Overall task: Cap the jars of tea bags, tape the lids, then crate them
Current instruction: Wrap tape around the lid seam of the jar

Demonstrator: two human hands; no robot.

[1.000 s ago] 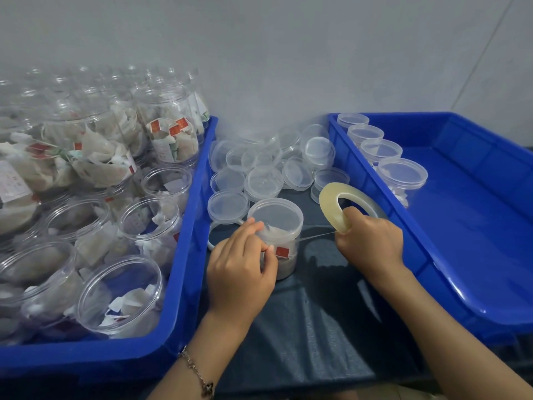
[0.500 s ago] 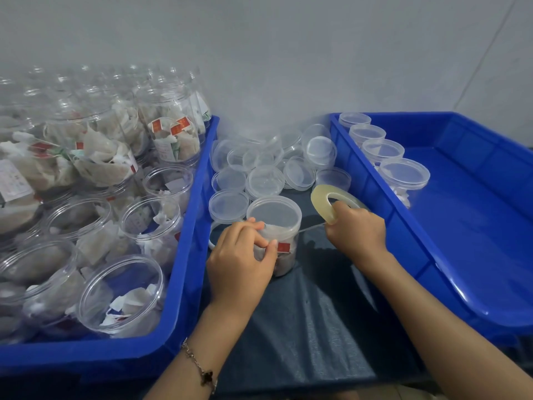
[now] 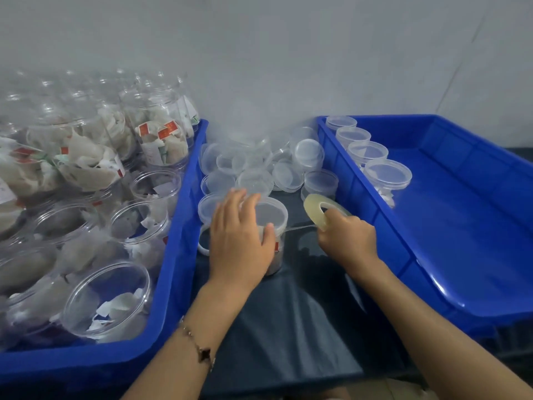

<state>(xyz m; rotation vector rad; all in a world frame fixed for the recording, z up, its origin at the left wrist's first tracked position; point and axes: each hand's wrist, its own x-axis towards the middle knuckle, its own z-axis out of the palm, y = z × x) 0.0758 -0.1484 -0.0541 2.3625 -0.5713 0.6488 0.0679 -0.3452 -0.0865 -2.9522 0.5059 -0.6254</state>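
since half a second ago the left hand point(image 3: 240, 241) has changed its hold: the fingers that were pinched at the jar's lid rim now lie straighter and spread over the lid, thumb pressed to the near right side of the rim. the right hand point(image 3: 344, 241) has hardly moved, and the tape strand has stayed stretched between roll and jar.

nearest, at 6 o'clock, both forearms reach in over the dark table cover point(image 3: 288, 327), a bracelet point(image 3: 202, 349) on the left wrist. at the centre the capped jar point(image 3: 274, 226) stands upright, long axis vertical, lid pointing up, on the cover between the two crates. it sits under and just beyond the left hand's fingers point(image 3: 233, 203), which rest relaxed on top of the lid, not curled round it. a thin tape strand point(image 3: 300, 227) runs level from the lid rim toward 3 o'clock to the tape roll point(image 3: 315, 209). the roll stands on edge, tilted, its hole facing the camera; the right hand's fingers are curled and gripping it, the thumb through the hole.

at 9 o'clock the left blue crate point(image 3: 173, 255) holds open jars of tea bags point(image 3: 106, 301), stacked higher toward 10 o'clock. at 12 o'clock, beyond the capped jar, loose clear lids point(image 3: 288, 176) lie heaped. at 2 o'clock the right blue crate point(image 3: 432, 284) holds a row of capped jars point(image 3: 388, 174) along its left wall.
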